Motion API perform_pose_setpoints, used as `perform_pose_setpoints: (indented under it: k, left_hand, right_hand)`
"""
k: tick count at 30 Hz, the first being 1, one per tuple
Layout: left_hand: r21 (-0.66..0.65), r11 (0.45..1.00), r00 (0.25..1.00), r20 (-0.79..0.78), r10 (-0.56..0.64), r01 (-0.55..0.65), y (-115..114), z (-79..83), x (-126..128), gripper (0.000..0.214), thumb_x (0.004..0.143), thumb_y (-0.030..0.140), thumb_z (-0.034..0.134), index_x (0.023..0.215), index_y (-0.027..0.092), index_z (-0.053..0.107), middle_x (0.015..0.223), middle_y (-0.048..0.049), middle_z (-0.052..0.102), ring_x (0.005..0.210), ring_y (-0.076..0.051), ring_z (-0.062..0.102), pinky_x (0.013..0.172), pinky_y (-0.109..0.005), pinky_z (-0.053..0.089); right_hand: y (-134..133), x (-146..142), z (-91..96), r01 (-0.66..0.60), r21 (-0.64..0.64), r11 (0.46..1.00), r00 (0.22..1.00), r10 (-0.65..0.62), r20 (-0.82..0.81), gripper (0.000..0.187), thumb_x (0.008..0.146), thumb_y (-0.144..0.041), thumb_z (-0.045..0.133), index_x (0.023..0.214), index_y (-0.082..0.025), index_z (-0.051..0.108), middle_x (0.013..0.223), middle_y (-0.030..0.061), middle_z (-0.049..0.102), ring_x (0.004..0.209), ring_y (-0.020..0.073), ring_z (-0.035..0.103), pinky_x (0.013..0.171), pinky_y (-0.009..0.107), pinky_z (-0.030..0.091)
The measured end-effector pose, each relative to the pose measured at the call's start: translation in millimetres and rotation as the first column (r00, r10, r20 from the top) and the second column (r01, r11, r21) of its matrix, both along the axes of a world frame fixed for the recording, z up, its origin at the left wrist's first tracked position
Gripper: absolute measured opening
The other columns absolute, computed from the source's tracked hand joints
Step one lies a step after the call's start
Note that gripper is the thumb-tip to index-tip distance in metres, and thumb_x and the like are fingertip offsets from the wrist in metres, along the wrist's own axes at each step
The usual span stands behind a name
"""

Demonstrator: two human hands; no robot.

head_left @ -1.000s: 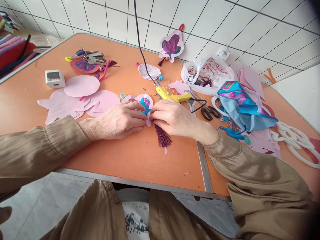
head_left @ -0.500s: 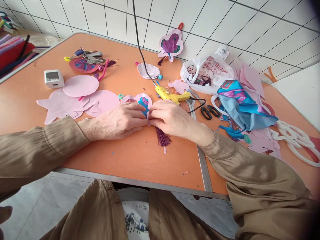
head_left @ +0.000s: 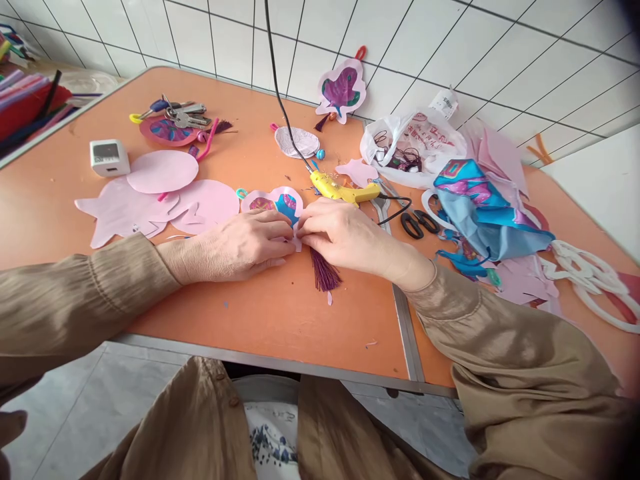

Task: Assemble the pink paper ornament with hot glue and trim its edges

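Observation:
A pink paper ornament (head_left: 280, 200) with blue and purple fabric lies on the orange table (head_left: 280, 313). My left hand (head_left: 240, 243) and my right hand (head_left: 345, 237) meet at its lower edge, fingertips pinched together on it. A purple tassel (head_left: 325, 272) sticks out from under my right hand toward me. A yellow glue gun (head_left: 345, 190) lies just beyond my right hand, its black cord running up.
Pink paper cut-outs (head_left: 160, 193) and a white cube (head_left: 109, 157) sit at left, keys (head_left: 183, 115) behind them. Black scissors (head_left: 420, 223), blue fabric (head_left: 480, 207) and a plastic bag (head_left: 415, 147) lie at right. A finished ornament (head_left: 343, 90) leans on the tiled wall.
Both hands stay on the ornament's lower edge; the fingers shifted only slightly, pressing closer together.

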State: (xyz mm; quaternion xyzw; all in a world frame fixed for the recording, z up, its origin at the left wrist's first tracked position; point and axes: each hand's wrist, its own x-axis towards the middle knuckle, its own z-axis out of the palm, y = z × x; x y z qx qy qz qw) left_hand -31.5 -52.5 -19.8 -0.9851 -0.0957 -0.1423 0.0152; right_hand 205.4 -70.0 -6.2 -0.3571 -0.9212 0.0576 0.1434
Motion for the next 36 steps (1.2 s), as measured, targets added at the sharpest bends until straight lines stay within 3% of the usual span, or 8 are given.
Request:
perform_pose_setpoints:
  k: [6, 12, 18, 22, 27, 36]
  left_hand:
    - [0.034, 0.999, 1.000, -0.001, 0.018, -0.018, -3, -1.3, 4, 0.032, 0.107, 0.023, 0.037, 0.106, 0.017, 0.069, 0.109, -0.0128, 0.072, 0.111, -0.027, 0.064, 0.093, -0.040, 0.053]
    - [0.072, 0.996, 0.998, -0.028, 0.056, -0.053, -6, 1.9, 5, 0.032, 0.109, 0.024, 0.036, 0.111, 0.020, 0.067, 0.113, -0.0095, 0.071, 0.109, -0.024, 0.064, 0.096, -0.036, 0.050]
    - [0.121, 0.992, 1.000, -0.001, 0.028, -0.027, -7, -0.2, 7, 0.029, 0.107, 0.024, 0.040, 0.112, 0.015, 0.068, 0.109, -0.0131, 0.070, 0.100, -0.026, 0.062, 0.087, -0.038, 0.051]
    - [0.086, 0.996, 0.999, 0.055, 0.003, -0.008, -8, -1.0, 9, 0.021, 0.103, 0.020, 0.049, 0.108, 0.012, 0.068, 0.107, -0.0152, 0.068, 0.098, -0.027, 0.062, 0.086, -0.040, 0.052]
    - [0.128, 0.991, 1.000, 0.014, 0.024, -0.025, -8, 1.5, 7, 0.027, 0.106, 0.024, 0.044, 0.115, 0.013, 0.067, 0.106, -0.0142, 0.068, 0.098, -0.027, 0.061, 0.083, -0.040, 0.052]
    - [0.174, 0.984, 0.997, 0.079, 0.013, -0.027, -8, -0.7, 6, 0.026, 0.105, 0.024, 0.044, 0.111, 0.014, 0.068, 0.103, -0.0124, 0.067, 0.102, -0.027, 0.060, 0.088, -0.039, 0.051]
  right_hand:
    - [4, 1, 3.9, 0.013, -0.055, 0.998, 0.999, -0.014, -0.030, 0.027, 0.088, -0.003, 0.055, 0.076, -0.017, 0.075, 0.092, 0.0092, 0.077, 0.091, 0.0238, 0.067, 0.081, 0.040, 0.053]
    - [5, 4, 12.1, 0.038, -0.184, 0.982, 0.982, -0.071, -0.176, 0.033, 0.090, -0.005, 0.055, 0.104, -0.020, 0.080, 0.105, 0.0069, 0.081, 0.097, 0.0219, 0.073, 0.088, 0.040, 0.056]
    - [7, 6, 10.5, 0.055, -0.165, 0.985, 0.985, -0.080, -0.150, 0.036, 0.089, -0.003, 0.053, 0.103, -0.021, 0.080, 0.103, 0.0067, 0.081, 0.096, 0.0226, 0.075, 0.087, 0.039, 0.057]
    - [7, 7, 11.2, 0.039, -0.150, 0.988, 0.986, -0.062, -0.154, 0.036, 0.091, -0.004, 0.051, 0.103, -0.022, 0.079, 0.104, 0.0069, 0.081, 0.098, 0.0242, 0.075, 0.088, 0.043, 0.059]
    - [0, 6, 15.7, 0.058, -0.102, 0.993, 0.969, -0.080, -0.234, 0.043, 0.090, -0.001, 0.048, 0.115, -0.027, 0.073, 0.110, 0.0036, 0.079, 0.102, 0.0219, 0.075, 0.093, 0.044, 0.060]
    - [-5, 3, 16.7, -0.052, 0.024, 0.998, 0.996, 0.050, 0.074, 0.035, 0.083, 0.002, 0.045, 0.095, -0.018, 0.071, 0.094, 0.0094, 0.075, 0.089, 0.0241, 0.069, 0.084, 0.040, 0.055]
